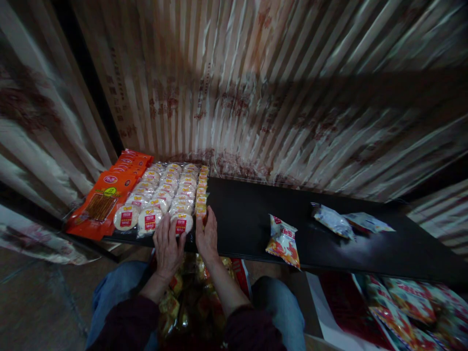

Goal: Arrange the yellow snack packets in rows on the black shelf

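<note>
While my left hand [168,246] lies flat and open, fingertips on the front round packet [182,224] at the shelf's [248,219] front edge, my right hand [207,236], open too, flanks the narrow orange row [201,197]. Neither grasps anything. I judge I'm squaring rows; next calls for an even sideways nudge.
</note>
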Available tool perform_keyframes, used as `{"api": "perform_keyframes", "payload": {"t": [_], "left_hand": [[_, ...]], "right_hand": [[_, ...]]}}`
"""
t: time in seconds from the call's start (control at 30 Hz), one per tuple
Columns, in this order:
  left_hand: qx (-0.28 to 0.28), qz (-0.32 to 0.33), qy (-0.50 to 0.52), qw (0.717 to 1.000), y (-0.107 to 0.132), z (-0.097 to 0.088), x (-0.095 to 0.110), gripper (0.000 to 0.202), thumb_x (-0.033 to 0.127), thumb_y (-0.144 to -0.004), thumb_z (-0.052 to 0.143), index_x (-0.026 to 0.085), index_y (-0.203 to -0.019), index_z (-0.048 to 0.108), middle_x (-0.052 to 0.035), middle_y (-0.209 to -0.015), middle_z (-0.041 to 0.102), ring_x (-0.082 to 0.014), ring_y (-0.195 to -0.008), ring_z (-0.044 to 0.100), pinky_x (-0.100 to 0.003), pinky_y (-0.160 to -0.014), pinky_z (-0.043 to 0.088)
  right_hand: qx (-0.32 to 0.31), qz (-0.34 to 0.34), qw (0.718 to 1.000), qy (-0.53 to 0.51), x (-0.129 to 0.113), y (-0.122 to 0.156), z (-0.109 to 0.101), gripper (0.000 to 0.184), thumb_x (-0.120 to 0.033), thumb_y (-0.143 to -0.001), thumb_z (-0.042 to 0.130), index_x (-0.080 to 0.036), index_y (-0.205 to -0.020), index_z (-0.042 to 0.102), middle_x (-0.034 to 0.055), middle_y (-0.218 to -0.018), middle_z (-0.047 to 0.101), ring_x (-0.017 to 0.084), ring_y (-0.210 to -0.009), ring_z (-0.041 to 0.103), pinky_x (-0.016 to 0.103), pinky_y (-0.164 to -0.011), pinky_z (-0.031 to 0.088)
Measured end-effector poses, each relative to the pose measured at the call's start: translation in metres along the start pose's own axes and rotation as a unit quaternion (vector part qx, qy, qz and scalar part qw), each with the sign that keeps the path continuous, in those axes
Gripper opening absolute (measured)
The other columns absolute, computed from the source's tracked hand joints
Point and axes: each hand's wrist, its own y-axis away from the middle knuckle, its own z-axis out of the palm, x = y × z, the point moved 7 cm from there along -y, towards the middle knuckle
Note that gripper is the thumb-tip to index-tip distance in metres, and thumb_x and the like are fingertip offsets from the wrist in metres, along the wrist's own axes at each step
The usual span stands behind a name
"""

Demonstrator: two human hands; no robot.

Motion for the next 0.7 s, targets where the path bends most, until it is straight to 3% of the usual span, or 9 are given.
{"api": "perform_keyframes", "payload": {"t": [0.23,0.5,0.7], "left_hand": [[-0.001,0.011,0.005,1.000,0.002,0.000,-0.001,0.046,0.029,-0.086,0.050,0.017,-0.130,0.045,-0.0175,-0.141,0.041,-0.0283,-0.134,0.032,-0.048,-0.105,0.028],[-0.033,0.050,-0.006,0.998,0.002,0.001,0.006,0.058,0.031,-0.081,0.056,0.014,-0.134,0.039,-0.0199,-0.145,0.033,-0.0311,-0.137,0.025,-0.051,-0.107,0.026],[-0.035,0.041,0.003,0.999,-0.001,0.002,0.007,0.058,0.028,-0.083,0.053,0.014,-0.137,0.035,-0.0193,-0.147,0.029,-0.0298,-0.137,0.025,-0.049,-0.107,0.028]], "right_hand": [[-0.004,0.023,1.000,0.004,0.001,-0.006,-0.001,0.060,-0.047,-0.090,0.033,-0.009,-0.137,0.036,0.0170,-0.141,0.041,0.024,-0.132,0.035,0.044,-0.108,0.028],[-0.026,0.025,0.999,0.003,0.001,-0.011,0.001,0.064,-0.048,-0.090,0.032,-0.006,-0.138,0.033,0.0175,-0.142,0.039,0.025,-0.132,0.034,0.043,-0.109,0.026],[-0.025,0.027,0.999,0.003,0.001,-0.017,0.000,0.064,-0.049,-0.089,0.033,-0.008,-0.139,0.033,0.0166,-0.142,0.039,0.025,-0.132,0.035,0.042,-0.109,0.026]]}}
